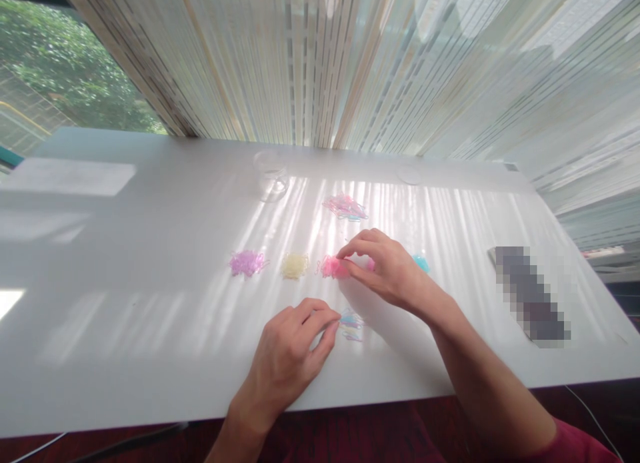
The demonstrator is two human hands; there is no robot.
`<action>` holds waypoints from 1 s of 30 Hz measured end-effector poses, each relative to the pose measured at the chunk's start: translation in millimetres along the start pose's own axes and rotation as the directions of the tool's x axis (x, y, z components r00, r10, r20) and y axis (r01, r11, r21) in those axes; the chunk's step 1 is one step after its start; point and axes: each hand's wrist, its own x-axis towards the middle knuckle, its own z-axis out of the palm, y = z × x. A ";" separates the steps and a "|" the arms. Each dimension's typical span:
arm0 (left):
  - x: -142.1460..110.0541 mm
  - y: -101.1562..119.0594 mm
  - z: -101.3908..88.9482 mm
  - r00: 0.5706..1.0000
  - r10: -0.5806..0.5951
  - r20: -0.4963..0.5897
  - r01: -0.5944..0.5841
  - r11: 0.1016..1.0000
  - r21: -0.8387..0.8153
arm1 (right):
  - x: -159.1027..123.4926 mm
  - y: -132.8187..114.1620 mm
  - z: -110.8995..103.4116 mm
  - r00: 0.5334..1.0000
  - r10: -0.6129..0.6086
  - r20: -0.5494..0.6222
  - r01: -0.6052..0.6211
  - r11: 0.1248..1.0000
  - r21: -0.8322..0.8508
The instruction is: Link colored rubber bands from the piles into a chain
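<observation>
My right hand point(383, 268) reaches over the pile of pink rubber bands point(331, 267), thumb and index fingertips nearly together at its right side. Whatever lies between them is too small to make out. Nearer to me, my left hand point(299, 336) pinches thumb and forefinger at the left edge of a small mixed pile of rubber bands point(352, 326), blue, yellow and purple. In line with the pink pile lie purple rubber bands point(247, 263), pale yellow ones point(295, 266) and blue ones point(421, 262). Another pink pile point(371, 264) is partly hidden behind my right hand.
A larger mixed heap of bands point(345, 208) lies farther back on the white table point(165, 263). Behind it stand a clear jar point(271, 178) and a clear round lid point(410, 175). A blurred-out flat object point(533, 296) lies at the right. A string curtain point(310, 63) hangs behind the table.
</observation>
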 end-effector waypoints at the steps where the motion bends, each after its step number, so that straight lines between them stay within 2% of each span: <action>1: 0.0 0.2 0.0 1.000 -0.003 0.000 0.003 1.000 -0.001 | -0.2 0.9 -1.1 1.000 0.013 0.004 -0.013 1.000 0.017; 7: -0.5 -0.1 0.4 1.000 -0.008 -0.003 0.007 1.000 -0.016 | -4.9 -0.2 -9.6 0.996 0.088 -0.017 -0.084 0.984 0.155; 11: 0.8 1.3 -1.3 0.997 -0.040 -0.061 0.037 0.998 -0.050 | -20.5 -6.1 -8.3 0.985 0.170 -0.006 -0.158 0.929 0.335; 16: 8.5 11.4 -7.2 0.974 -0.150 -0.171 0.138 0.987 -0.083 | -47.5 -13.8 7.5 0.957 0.286 0.051 -0.250 0.720 0.647; 19: 15.7 17.9 -9.7 0.972 -0.127 -0.199 0.116 0.991 -0.068 | -56.5 -16.9 15.4 0.941 0.328 0.088 -0.278 0.593 0.756; 22: 21.6 21.0 -9.4 0.974 -0.112 -0.195 0.099 0.992 -0.074 | -60.4 -17.3 18.9 0.934 0.343 0.103 -0.281 0.527 0.802; 25: 24.7 21.4 -6.8 0.978 -0.116 -0.175 0.103 0.991 -0.084 | -62.5 -15.3 19.7 0.925 0.367 0.097 -0.290 0.517 0.805; 30: 24.6 18.4 -4.2 0.982 -0.143 -0.126 0.132 0.986 -0.098 | -63.5 -13.3 18.6 0.912 0.401 0.085 -0.330 0.594 0.734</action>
